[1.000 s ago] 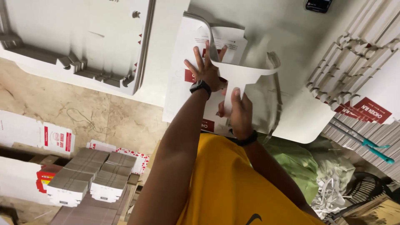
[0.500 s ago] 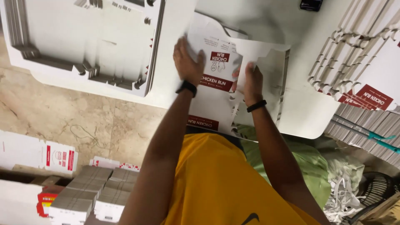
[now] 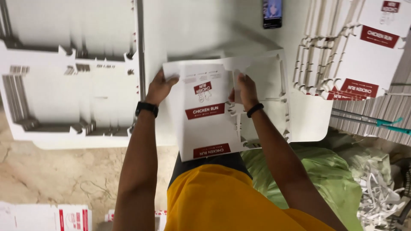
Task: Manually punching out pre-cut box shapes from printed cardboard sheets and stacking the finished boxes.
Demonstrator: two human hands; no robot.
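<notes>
I hold a flat white die-cut carton blank [image 3: 205, 128] with red printed bands over the white table [image 3: 188, 34]. My left hand [image 3: 159, 87] grips its left top edge, a black watch on the wrist. My right hand [image 3: 245, 90] grips a fold near the blank's middle right, a dark band on that wrist. The blank's lower edge hangs over my lap and yellow shirt. Its right flaps [image 3: 274, 85] lie partly folded beneath my right hand.
A big stack of flat white blanks [image 3: 68, 85] lies at left. More red-and-white blanks [image 3: 355, 60] are fanned at right. A phone [image 3: 272, 13] rests at the table's far edge. A green bag [image 3: 317, 171], paper scraps [image 3: 376, 188], and floor cartons [image 3: 68, 218] are below.
The blank has been flattened and turned printed side up, and pulled nearer to me. Both hands have shifted to its upper edge, the left further out to the left.
</notes>
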